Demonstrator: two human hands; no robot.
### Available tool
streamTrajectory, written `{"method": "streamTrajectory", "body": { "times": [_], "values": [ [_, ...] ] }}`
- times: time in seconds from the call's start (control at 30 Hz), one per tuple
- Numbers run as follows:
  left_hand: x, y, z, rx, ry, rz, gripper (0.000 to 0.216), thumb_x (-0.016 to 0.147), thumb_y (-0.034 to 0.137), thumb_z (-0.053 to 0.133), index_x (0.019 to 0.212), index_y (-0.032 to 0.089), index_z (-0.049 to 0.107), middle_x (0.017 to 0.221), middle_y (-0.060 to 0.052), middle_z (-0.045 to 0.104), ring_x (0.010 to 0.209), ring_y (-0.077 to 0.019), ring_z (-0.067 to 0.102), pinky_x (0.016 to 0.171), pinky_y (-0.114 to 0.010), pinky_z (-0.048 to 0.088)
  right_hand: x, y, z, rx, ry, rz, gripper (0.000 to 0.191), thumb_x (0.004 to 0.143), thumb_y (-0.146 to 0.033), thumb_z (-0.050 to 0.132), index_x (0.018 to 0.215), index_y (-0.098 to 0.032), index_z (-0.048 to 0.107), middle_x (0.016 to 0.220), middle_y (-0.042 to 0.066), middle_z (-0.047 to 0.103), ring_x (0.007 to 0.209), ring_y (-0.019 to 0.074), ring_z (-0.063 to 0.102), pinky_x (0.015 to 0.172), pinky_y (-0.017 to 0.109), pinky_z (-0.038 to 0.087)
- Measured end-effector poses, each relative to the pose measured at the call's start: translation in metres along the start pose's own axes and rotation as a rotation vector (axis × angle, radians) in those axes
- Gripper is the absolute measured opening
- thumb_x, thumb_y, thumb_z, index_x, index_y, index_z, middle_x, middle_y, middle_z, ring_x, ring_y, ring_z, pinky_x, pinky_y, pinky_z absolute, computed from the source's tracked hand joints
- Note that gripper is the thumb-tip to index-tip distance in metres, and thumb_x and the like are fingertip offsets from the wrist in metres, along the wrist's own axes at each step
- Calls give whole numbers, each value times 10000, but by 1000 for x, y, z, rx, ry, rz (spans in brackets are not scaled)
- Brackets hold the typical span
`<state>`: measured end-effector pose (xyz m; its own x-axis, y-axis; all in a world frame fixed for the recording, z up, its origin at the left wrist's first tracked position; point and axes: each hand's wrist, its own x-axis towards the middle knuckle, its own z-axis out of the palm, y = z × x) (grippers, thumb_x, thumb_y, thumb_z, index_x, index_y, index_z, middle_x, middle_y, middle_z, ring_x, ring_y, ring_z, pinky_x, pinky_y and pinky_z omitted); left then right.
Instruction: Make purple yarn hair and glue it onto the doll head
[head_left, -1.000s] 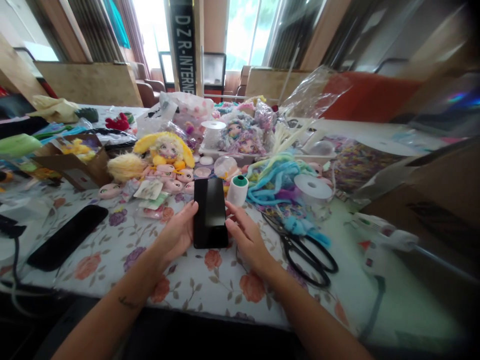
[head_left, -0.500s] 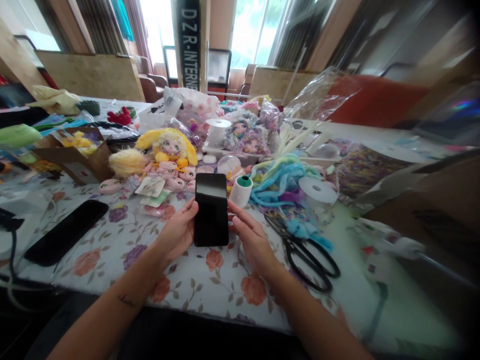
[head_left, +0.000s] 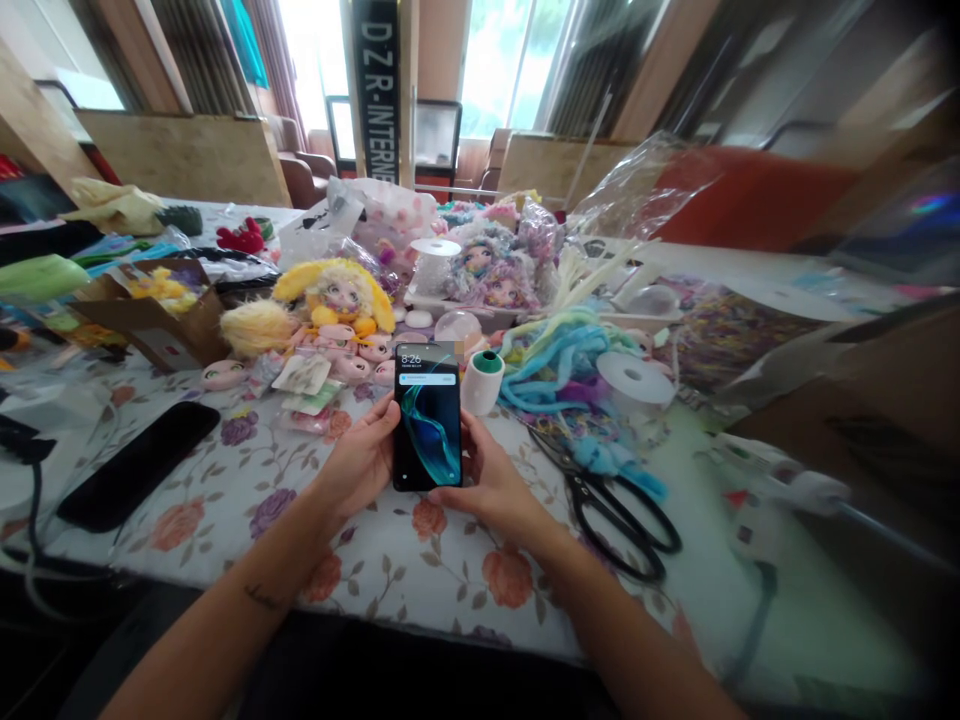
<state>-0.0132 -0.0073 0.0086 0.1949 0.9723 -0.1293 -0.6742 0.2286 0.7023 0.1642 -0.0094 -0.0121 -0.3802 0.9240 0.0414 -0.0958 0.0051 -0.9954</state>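
Observation:
An upright smartphone (head_left: 429, 425) with its lock screen lit, showing 8:26 and a blue swirl, is held above the flowered tablecloth (head_left: 375, 580). My left hand (head_left: 361, 455) closes on its left edge, thumb along the side. My right hand (head_left: 491, 470) grips the right edge and lower corner, its thumb at the bottom of the screen. Just beyond the phone stands a white thread cone (head_left: 482, 383) with a green top. Black-handled scissors (head_left: 619, 515) lie to the right of my right hand. A second dark phone (head_left: 139, 465) rests on the cloth at the left.
Behind the phone sit a yellow-eared doll (head_left: 341, 293), several doll faces and small packets (head_left: 304, 375). Blue yarn (head_left: 551, 365) and a white spool (head_left: 635, 380) are at the right. An open cardboard box (head_left: 161, 320) stands left; a glue gun (head_left: 780, 480) lies far right.
The phone's screen has gone from black to lit. My right thumb has moved down and inward to the screen's lower edge. The phone has shifted very slightly right.

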Motion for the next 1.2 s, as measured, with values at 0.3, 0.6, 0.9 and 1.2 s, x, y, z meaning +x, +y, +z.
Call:
{"method": "streamTrajectory", "body": {
  "times": [0.3, 0.6, 0.9, 1.2],
  "values": [
    [-5, -3, 1, 5, -8, -41, 420, 918, 226, 611, 1336, 193, 577, 1152, -85, 725, 1104, -243, 671, 1028, -403, 508, 4, -3, 1, 59, 217, 2, 523, 790, -406, 731, 1250, -217, 568, 1120, 75, 653, 1012, 216, 626, 851, 350, 521],
    [-9, -3, 5, 64, 41, -74, 328, 932, 222, 585, 1252, 164, 625, 1209, -111, 708, 1055, -246, 688, 946, -393, 533, 4, -11, -1, 60, 400, -40, 350, 832, -492, 643, 1037, -210, 664, 895, 40, 660, 760, 169, 614, 621, 273, 507],
    [-9, -4, 3, 97, -5, -67, 372, 929, 279, 599, 1281, 160, 605, 1308, -137, 655, 1176, -300, 635, 1029, -465, 486, 4, -13, -2, 57, 446, -41, 350, 816, -499, 650, 998, -201, 672, 876, 42, 635, 735, 161, 598, 577, 254, 486],
    [-9, 0, 4, 114, 61, -71, 351, 930, 252, 594, 1265, 152, 615, 1210, -120, 707, 1087, -264, 679, 959, -411, 539, 4, -13, 0, 39, 447, -25, 357, 800, -499, 662, 977, -189, 673, 853, 30, 644, 679, 143, 592, 524, 237, 445]
  ]
}}
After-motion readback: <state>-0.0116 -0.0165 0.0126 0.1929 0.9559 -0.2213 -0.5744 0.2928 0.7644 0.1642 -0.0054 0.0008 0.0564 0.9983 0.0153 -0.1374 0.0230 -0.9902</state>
